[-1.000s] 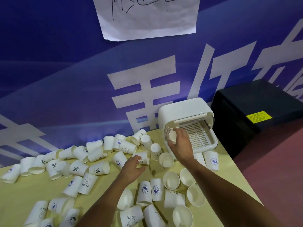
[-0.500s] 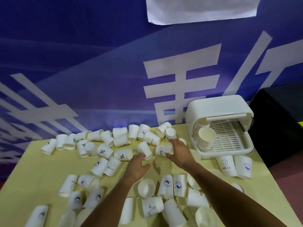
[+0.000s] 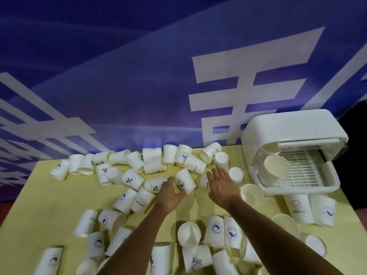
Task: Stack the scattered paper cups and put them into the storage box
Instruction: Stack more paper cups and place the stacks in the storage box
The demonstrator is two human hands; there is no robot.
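Storage box point(image 3: 294, 126): far right on my tabletop point(image 3: 39, 205).
Stacked cups point(image 3: 275, 171): inside the box, at its left side.
Loose cups point(image 3: 143, 200): I see them strewn left of it and before it.

Pale yellow tabletop point(image 3: 39, 205) spread across lower frame. Blue banner point(image 3: 119, 76) hung behind it, printed with large white characters. Dark object point(image 3: 357, 120) glimpsed at right edge, details unclear.
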